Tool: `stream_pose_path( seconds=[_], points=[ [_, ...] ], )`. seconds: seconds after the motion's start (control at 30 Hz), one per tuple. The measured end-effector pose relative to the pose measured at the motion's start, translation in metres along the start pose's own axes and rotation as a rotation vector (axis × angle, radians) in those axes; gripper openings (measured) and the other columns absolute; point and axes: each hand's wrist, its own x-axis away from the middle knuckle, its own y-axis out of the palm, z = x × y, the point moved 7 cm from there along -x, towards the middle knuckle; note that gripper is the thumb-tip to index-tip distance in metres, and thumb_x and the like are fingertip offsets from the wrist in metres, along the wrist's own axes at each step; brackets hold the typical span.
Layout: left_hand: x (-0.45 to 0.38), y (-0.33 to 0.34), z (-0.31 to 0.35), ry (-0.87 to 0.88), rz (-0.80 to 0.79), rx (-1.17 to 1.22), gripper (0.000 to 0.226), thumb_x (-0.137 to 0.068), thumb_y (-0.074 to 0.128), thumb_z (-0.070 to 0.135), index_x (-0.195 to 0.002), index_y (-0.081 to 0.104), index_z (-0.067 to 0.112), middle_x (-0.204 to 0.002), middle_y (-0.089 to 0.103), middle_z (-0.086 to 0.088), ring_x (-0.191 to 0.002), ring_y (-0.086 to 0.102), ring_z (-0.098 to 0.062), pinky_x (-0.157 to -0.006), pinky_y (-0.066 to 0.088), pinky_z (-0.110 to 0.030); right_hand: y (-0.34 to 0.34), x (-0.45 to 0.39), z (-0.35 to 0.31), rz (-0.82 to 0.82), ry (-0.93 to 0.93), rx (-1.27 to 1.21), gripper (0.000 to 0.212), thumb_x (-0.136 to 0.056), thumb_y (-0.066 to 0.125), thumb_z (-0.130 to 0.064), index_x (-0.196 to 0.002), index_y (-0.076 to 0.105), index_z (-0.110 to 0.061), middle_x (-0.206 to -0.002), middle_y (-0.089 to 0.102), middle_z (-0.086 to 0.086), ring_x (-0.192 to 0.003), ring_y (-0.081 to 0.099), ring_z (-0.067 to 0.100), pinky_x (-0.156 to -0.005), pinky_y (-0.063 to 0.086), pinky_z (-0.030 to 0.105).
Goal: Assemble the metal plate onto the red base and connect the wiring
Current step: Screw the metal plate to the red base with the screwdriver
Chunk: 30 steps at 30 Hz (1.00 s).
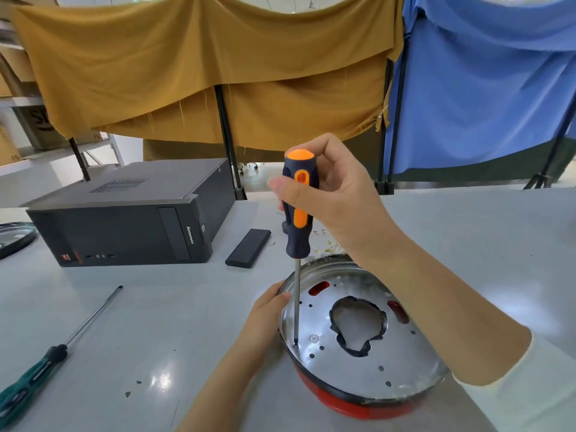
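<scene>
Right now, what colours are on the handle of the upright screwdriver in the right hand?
Dark navy with orange accents, clearest in the head view.

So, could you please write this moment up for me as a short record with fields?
right hand: right hand grips the orange and navy screwdriver, held upright
screwdriver tip: on a screw spot near the left edge of the metal plate
left hand: left hand rests on the plate's left rim
base: red base under the plate
spare tool: green screwdriver lying on the table
behind: black computer case, small black box
</scene>
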Motion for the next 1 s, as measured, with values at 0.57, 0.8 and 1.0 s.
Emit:
stream_pose_path(
  seconds=[0.57,0.8,1.0],
  points=[
    [-0.007,0.004,-0.017,0.025,0.013,0.24,0.021,-0.089,0.054,0.017,-0.099,0.072,0.019,-0.103,0.073,-0.012,-0.097,0.07,-0.03,-0.087,0.054,-0.045,0.012,-0.026,0.013,0.044,0.102,0.018,0.016,-0.096,0.053,-0.013,-0.08,0.05,-0.011,-0.055,0.054,0.001,-0.043,0.049,0.016,-0.049,0.045,0.027],
    [-0.001,0.005,-0.004,0.092,-0.03,0.197,0.04,-0.076,0.055,0.032,-0.113,0.069,0.02,-0.109,0.073,-0.003,-0.105,0.068,-0.023,-0.098,0.05,-0.046,0.045,-0.025,0.015,-0.612,0.382,-0.321,0.024,-0.088,0.047,-0.021,-0.066,0.053,-0.012,-0.058,0.052,0.0,-0.05,0.053,0.02,-0.057,0.046,0.028],
    [-0.002,0.005,-0.005,0.098,-0.019,0.213,0.034,-0.079,0.058,0.03,-0.111,0.07,0.031,-0.114,0.072,0.0,-0.107,0.068,-0.019,-0.097,0.05,-0.045,0.027,-0.033,0.033,-0.104,0.301,-0.215,0.033,-0.096,0.049,-0.009,-0.063,0.048,-0.011,-0.048,0.051,-0.002,-0.036,0.044,0.011,-0.042,0.041,0.02]
  ],
)
